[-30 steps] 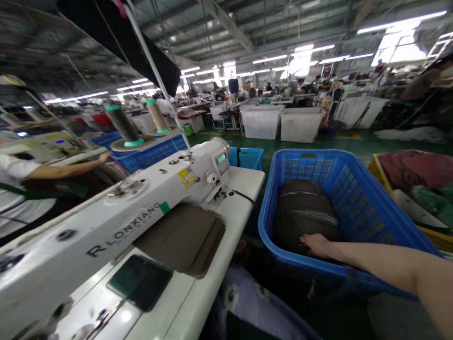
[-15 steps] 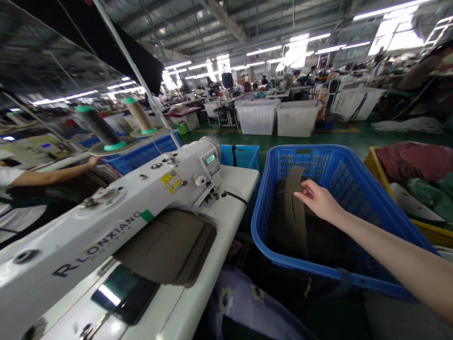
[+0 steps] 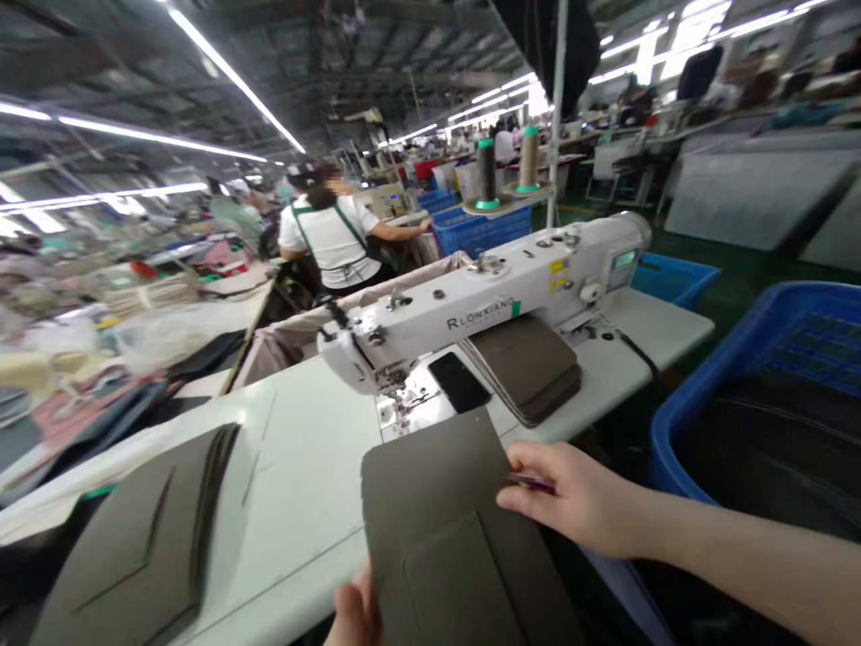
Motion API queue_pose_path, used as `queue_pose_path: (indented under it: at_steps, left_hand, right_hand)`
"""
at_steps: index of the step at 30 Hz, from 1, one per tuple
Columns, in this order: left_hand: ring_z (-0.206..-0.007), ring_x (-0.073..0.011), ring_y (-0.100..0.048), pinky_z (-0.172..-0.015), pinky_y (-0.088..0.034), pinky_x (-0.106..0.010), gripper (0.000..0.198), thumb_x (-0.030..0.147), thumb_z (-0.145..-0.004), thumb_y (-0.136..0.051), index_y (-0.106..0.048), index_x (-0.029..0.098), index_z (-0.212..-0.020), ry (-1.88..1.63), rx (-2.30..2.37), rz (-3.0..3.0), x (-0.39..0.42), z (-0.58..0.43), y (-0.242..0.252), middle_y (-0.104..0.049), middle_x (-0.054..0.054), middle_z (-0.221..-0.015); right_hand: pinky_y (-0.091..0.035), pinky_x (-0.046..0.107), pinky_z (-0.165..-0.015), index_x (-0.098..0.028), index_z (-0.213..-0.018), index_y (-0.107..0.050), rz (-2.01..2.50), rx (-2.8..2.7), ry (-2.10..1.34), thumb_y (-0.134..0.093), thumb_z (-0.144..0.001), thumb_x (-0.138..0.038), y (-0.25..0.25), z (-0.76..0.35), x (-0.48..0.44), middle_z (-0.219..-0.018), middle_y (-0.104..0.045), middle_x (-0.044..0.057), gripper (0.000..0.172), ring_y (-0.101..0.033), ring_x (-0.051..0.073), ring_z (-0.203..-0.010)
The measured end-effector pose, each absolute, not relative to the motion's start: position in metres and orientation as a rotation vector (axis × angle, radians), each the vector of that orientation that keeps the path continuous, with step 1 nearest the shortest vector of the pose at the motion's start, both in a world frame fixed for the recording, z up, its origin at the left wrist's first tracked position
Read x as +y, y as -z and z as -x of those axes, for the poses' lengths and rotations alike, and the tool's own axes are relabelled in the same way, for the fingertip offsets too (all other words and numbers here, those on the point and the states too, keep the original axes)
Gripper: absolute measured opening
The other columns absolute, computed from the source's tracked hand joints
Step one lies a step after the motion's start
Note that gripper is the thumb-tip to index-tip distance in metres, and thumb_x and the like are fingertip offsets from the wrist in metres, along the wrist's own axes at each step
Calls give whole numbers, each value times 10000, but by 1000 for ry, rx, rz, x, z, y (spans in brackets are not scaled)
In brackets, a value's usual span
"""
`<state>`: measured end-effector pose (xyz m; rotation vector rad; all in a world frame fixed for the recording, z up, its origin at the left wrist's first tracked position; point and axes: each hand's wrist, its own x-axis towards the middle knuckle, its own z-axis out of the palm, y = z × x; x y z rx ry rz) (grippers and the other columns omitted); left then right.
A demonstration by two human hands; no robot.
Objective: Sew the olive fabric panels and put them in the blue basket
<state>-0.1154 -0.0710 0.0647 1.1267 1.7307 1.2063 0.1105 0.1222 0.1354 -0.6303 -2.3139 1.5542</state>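
A flat brown fabric panel [image 3: 444, 529] with a stitched pocket shape hangs in front of me over the edge of the white sewing table [image 3: 302, 449]. My right hand [image 3: 571, 489] pinches its right edge, and a small dark sliver shows between my fingers. My left hand [image 3: 356, 610] holds its lower left edge, partly cut off by the bottom of the view. Just beyond the panel sits the needle area of a white Lonxiang sewing machine [image 3: 484, 305].
A stack of brown panels [image 3: 528, 372] and a black phone [image 3: 459, 381] lie on the machine bed. Another brown panel [image 3: 148, 538] lies at the left. A blue basket [image 3: 679, 422] holding dark fabric stands at the right. A co-worker [image 3: 329, 242] in an apron stands beyond.
My view has swung left. My right hand has moved from the blue basket to the table, and a brown panel is now held there. My left hand has come into view.
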Motion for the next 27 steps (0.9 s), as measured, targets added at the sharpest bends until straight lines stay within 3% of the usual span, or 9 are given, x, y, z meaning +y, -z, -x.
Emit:
queue_pose_path:
  at_steps: [2,5,7,10,13,16,18,22,27]
  left_hand:
    - [-1258,-350,-455,-1035,-394,-543,696,702,-894,-298,-313,293,-1456,-1455,1664,-896,-69,134,-70,-500,-90,-1363]
    - [-1332,-338,-359,-1086,-325,-545,766,529,-882,-562,-148,325,-1492,-1652,2024,-886,-61,170,-74,-305,-83,-1497]
    - [-1393,-322,-238,-1134,-249,-523,794,433,-865,-632,-155,329,-1491,-1421,2403,-1285,-58,190,-68,-194,-59,-1542]
    - [-1412,-276,-200,-1155,-214,-504,597,383,-948,-508,-232,336,-1474,-701,2395,-1838,-56,210,-49,-230,-24,-1536]
    - [-1408,-252,-221,-1152,-228,-500,570,406,-979,-436,-188,324,-1486,-368,2322,-1969,-53,222,-34,-251,-24,-1530]
    - [-1411,-246,-212,-1151,-234,-488,573,442,-983,-411,-179,309,-1489,-313,2311,-1988,-43,233,-36,-229,-29,-1537]
    - [-1410,-248,-215,-1146,-242,-489,567,461,-980,-407,-195,315,-1485,-306,2252,-2009,-35,243,-45,-237,-26,-1535]
    - [-1419,-278,-170,-1130,-263,-499,613,495,-940,-481,-237,320,-1474,-263,2054,-2077,-17,260,-62,-268,-28,-1524]
    - [-1421,-302,-150,-1149,-186,-519,724,570,-847,-590,-293,310,-1455,-326,2027,-2098,-1,260,-60,-209,-43,-1543]
  right_hand:
    - [-374,193,-572,-194,-776,-479,608,-2327,-1535,-532,-901,-411,-108,-53,120,-695,-520,-48,256,-497,104,-656]
    - [-364,193,-555,-190,-789,-518,689,-2536,-1237,-527,-902,-414,-71,23,115,-707,-590,-35,250,-545,112,-650]
    - [-370,212,-568,-189,-788,-546,718,-2608,-1098,-560,-879,-415,-57,62,114,-726,-627,-10,244,-578,137,-669]
    - [-407,259,-640,-187,-862,-593,734,-2671,-919,-601,-849,-392,-48,96,117,-805,-673,45,206,-629,201,-759]
    - [-440,314,-751,-204,-1083,-586,677,-2721,-743,-526,-900,-353,-46,103,130,-1059,-672,87,243,-640,239,-907]
    - [-446,335,-858,-283,-1286,-496,543,-2790,-632,-498,-915,-326,-44,97,147,-1344,-545,44,374,-613,231,-1045]
    - [-446,338,-902,-310,-1348,-449,476,-2833,-580,-521,-893,-294,-40,94,155,-1424,-472,14,460,-589,227,-1106]
    - [-466,357,-916,-279,-1373,-433,449,-2852,-492,-478,-890,-229,-29,92,161,-1444,-448,10,488,-564,225,-1153]
    - [-460,341,-963,-257,-1356,-452,441,-2788,-414,-420,-881,-153,-20,90,162,-1410,-488,5,488,-546,182,-1179]
